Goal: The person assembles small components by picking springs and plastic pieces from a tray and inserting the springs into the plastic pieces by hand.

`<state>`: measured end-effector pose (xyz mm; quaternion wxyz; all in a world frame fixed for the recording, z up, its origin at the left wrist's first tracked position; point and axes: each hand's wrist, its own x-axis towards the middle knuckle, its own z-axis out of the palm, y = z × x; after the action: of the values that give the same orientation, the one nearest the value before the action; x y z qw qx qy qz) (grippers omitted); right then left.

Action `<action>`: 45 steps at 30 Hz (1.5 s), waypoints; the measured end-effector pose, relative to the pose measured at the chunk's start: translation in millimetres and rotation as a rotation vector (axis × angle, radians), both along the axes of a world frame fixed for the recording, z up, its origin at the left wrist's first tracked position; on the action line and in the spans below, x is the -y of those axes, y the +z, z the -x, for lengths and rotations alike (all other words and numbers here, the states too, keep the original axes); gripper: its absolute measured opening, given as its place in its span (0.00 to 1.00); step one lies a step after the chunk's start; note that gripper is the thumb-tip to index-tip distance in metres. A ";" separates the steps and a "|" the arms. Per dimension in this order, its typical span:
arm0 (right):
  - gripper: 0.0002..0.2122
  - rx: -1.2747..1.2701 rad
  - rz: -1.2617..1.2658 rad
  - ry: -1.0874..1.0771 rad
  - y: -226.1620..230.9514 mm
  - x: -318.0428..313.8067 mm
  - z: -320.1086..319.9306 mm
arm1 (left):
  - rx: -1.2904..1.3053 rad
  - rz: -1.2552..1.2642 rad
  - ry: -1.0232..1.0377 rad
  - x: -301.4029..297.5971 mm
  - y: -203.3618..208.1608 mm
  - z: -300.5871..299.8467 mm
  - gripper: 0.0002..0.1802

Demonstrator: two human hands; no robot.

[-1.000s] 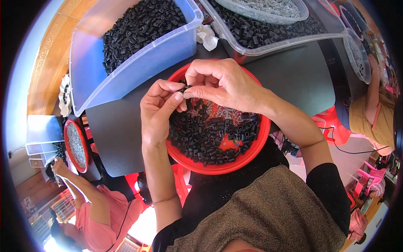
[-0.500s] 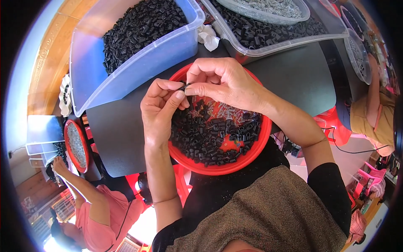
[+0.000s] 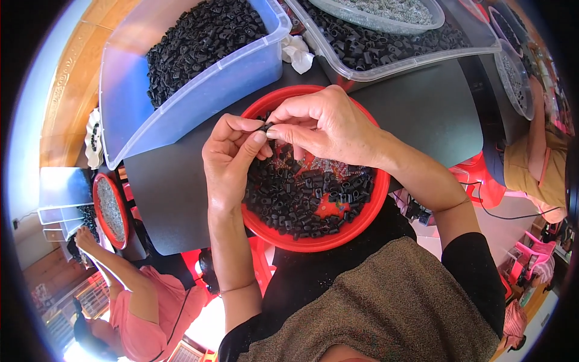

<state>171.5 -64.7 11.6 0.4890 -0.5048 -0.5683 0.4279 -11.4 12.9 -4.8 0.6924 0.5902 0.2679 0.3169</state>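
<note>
A small black plastic part [image 3: 265, 127] is pinched between my two hands, above the upper left of a round red tray [image 3: 382, 199]. My left hand [image 3: 232, 148] grips it with thumb and forefinger, the other fingers curled. From the right, my right hand [image 3: 329, 123] presses on the same part with thumb and forefinger. Fingertips cover most of it. Below lie many loose black plastic parts [image 3: 301, 208], with small silvery springs [image 3: 329, 169] partly behind my right hand.
A blue-tinted bin [image 3: 199, 90] of black parts stands at the back left. At the back right is a clear bin [image 3: 398, 66] with more parts and a bowl of springs [image 3: 392, 18]. Crumpled white tissue [image 3: 297, 54] lies between them. Co-workers sit left [image 3: 157, 301] and right [image 3: 531, 163].
My right hand has shifted slightly, its fingers bent lower toward the tray. Both hands keep hold of the small black part, and the left has barely moved.
</note>
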 end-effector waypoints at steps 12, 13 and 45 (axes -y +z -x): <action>0.05 -0.045 -0.022 -0.007 -1.5 -1.7 -1.8 | -0.019 0.006 -0.053 0.7 2.6 -1.1 0.04; 0.06 -0.063 -0.008 -0.007 -0.3 -1.5 -2.0 | -0.009 0.000 -0.061 0.9 2.5 -1.0 0.04; 0.06 -0.346 0.170 0.054 -10.0 -7.5 -6.1 | -0.303 -0.286 0.017 8.5 5.5 -6.1 0.07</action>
<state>177.6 -57.3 1.5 0.5234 -0.4478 -0.4510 0.5676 -5.3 4.4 0.7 0.5508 0.7211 0.3261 0.2653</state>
